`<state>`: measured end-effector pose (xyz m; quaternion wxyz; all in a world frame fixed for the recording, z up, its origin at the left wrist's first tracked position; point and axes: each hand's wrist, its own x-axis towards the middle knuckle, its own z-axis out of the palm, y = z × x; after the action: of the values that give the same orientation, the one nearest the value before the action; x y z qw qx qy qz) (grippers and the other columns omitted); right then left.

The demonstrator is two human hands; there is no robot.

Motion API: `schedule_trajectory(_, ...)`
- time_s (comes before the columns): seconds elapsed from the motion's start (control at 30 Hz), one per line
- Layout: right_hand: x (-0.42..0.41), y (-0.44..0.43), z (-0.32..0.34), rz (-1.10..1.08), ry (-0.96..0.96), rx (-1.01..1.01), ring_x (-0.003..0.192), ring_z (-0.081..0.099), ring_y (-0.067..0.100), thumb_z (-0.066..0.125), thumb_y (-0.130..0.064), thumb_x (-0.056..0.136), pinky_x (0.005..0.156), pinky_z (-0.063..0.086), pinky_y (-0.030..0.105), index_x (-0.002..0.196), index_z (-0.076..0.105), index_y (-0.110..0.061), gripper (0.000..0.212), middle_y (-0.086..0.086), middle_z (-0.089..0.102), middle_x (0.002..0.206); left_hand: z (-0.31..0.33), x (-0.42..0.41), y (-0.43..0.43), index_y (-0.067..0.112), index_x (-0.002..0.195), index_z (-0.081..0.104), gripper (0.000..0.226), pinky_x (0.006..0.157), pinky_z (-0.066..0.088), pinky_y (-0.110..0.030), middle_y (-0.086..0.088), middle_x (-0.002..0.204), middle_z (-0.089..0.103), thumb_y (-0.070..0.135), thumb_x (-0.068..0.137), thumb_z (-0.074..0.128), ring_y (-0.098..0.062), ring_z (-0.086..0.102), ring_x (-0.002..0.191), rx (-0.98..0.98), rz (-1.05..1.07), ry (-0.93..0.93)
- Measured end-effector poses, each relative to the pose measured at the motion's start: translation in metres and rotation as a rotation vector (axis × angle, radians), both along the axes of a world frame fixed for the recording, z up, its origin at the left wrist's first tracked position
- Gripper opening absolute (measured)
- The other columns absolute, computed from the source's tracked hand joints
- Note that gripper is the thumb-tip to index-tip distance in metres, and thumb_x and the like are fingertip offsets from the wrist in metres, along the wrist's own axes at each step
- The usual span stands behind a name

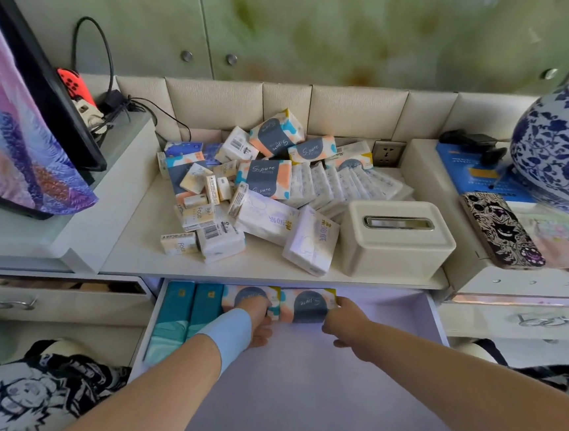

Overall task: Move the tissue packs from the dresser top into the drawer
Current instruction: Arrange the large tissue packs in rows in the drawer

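Teal packs (181, 313) lie in the drawer (329, 398); left hand (258, 319) grips one patterned pack (252, 294), right hand (346, 320) the next pack (306, 306)

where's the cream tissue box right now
Head view, right of centre on the dresser top: the cream tissue box stands just right of the piled tissue packs and left of the patterned phone.

You see the dresser top (140, 240) heaped with tissue packs (268, 177) from back edge to front, a tissue box (396, 240) at its front right corner.
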<state>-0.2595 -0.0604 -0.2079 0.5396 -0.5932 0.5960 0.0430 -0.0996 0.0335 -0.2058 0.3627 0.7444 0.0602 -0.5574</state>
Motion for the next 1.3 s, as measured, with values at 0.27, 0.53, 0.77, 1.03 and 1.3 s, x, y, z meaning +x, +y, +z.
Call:
schedule_trajectory(0.27,0.006,0.004,0.002,0.048,0.046,-0.04,0.095,0.054,0.024,0.053,-0.006,0.084,0.077,0.053,0.034,0.128,0.042,-0.015,0.046,0.012,0.052,0.114,0.014,0.013,0.017,0.015,0.129,0.05,0.046,0.067,0.056,-0.026,-0.005,0.117,0.062,0.039,0.091,0.061,-0.018,0.068,0.088,0.116,-0.526,-0.273)
schedule_trajectory(0.53,-0.001,0.012,0.028,0.193,0.198,-0.291,0.101,0.056,0.026,0.052,-0.017,0.089,0.072,0.048,0.03,0.127,0.046,-0.01,0.039,0.011,0.053,0.118,0.067,0.026,0.022,0.019,0.103,0.064,0.025,0.079,0.05,-0.031,-0.005,0.103,0.065,0.04,0.094,0.052,-0.025,0.064,0.095,-0.008,-0.983,-0.652)
schedule_trajectory(0.77,0.026,0.02,0.081,0.392,0.126,-0.692,0.096,0.058,0.02,0.055,-0.026,0.092,0.082,0.051,0.033,0.118,0.053,-0.026,0.026,-0.001,0.053,0.12,0.113,0.05,0.022,0.031,0.133,0.054,0.039,0.1,0.045,-0.032,0.006,0.133,0.059,0.034,0.095,0.052,-0.017,0.057,0.116,-0.164,-0.946,-0.94)
schedule_trajectory(1.03,0.099,-0.038,0.122,0.37,-0.099,-0.824,0.104,0.059,0.02,0.054,-0.018,0.09,0.082,0.049,0.03,0.127,0.054,-0.025,0.038,0.001,0.053,0.131,0.13,0.117,-0.013,0.033,0.122,0.06,0.029,0.097,0.049,-0.036,0.007,0.127,0.062,0.031,0.095,0.053,-0.017,0.058,0.113,-0.295,-0.76,-1.169)
schedule_trajectory(1.3,0.184,-0.105,0.108,0.592,0.178,-1.009,0.137,0.035,0.035,0.069,-0.019,0.083,0.103,0.045,0.043,0.146,0.027,-0.026,0.076,0.005,0.005,0.159,0.122,0.16,-0.071,0.036,0.146,0.037,0.052,0.114,0.027,-0.042,0.002,0.158,0.027,0.037,0.096,0.05,-0.023,0.019,0.146,-0.145,-1.054,-1.281)
